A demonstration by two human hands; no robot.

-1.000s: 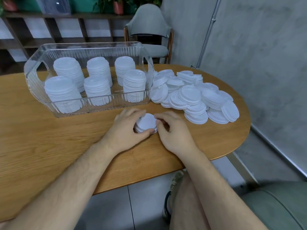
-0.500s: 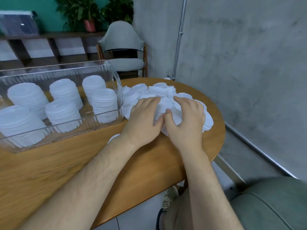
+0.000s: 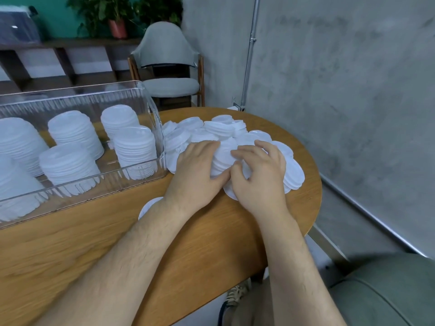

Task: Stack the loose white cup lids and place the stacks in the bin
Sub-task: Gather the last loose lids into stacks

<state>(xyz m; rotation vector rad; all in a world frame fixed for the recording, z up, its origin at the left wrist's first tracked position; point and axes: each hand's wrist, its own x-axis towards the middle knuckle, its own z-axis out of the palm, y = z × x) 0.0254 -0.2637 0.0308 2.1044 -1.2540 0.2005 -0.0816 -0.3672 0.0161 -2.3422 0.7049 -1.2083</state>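
A heap of loose white cup lids [image 3: 220,129] lies on the wooden table [image 3: 98,238], right of the clear plastic bin [image 3: 154,109]. Several tall lid stacks [image 3: 135,147] stand inside the bin. My left hand [image 3: 196,171] and my right hand [image 3: 260,176] are both on the near side of the heap. Their fingers curl round a bunch of lids [image 3: 223,156] held between them, thumbs nearly touching. A short lid stack [image 3: 148,205] sits on the table, partly hidden under my left forearm.
The table's rounded edge [image 3: 315,198] runs close behind the heap on the right, with a concrete wall beyond. A grey chair [image 3: 169,74] stands behind the table. My knee and a green cushion [image 3: 386,292] are below the table's front edge.
Both hands left the short stack at the front and moved right onto the loose heap. There they closed around a bunch of lids. My view swung right and nearer.
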